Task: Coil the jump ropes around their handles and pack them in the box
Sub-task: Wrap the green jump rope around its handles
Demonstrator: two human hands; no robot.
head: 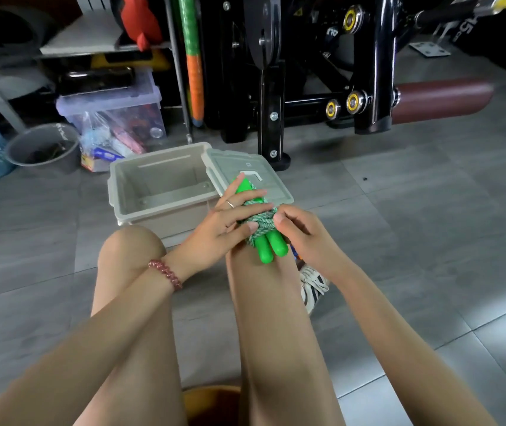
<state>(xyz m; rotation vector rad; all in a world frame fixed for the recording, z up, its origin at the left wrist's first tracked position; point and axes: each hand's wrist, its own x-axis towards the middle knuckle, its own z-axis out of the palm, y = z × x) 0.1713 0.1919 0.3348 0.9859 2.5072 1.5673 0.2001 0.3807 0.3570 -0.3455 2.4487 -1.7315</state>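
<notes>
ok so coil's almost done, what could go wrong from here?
1. The rope coil is pinched by the right hand; if its end isn't tucked, release could unwind it.
2. The left hand holds the green handles short of the box; a slip could drop them on the floor.

Only partly legible: white "OL…" on black gym machine (333,31), what looks like "45" on dark plate (460,29), rest too blurred.

Bright green handles (271,246), green-and-white twisted rope (261,221), beige box (153,192), grey tiled floor (430,241).
</notes>
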